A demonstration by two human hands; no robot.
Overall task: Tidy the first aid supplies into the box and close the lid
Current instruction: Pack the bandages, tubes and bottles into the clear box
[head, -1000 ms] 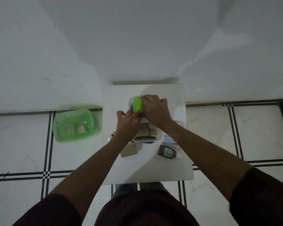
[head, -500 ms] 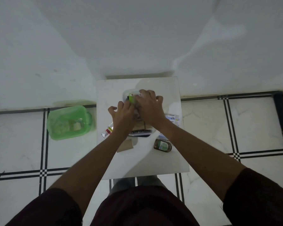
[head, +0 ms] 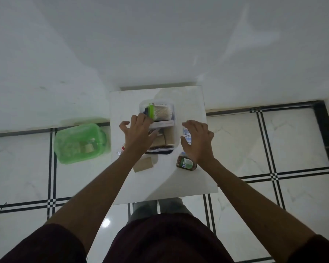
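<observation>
We counted one clear box (head: 176, 111), one brown bottle (head: 186, 163), one green container (head: 80, 143), two hands: left hand (head: 139, 135), right hand (head: 198, 141).

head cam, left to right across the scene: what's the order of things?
green tub on the floor → small packet at the table's left edge → brown card → clear box → brown bottle

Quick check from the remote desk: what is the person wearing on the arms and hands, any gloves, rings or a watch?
Both the left hand and the right hand are bare: no gloves, and no rings or watch that I can make out. The forearms are uncovered too. Short dark maroon sleeves cover only the upper arms, matching the dark maroon top.
</observation>
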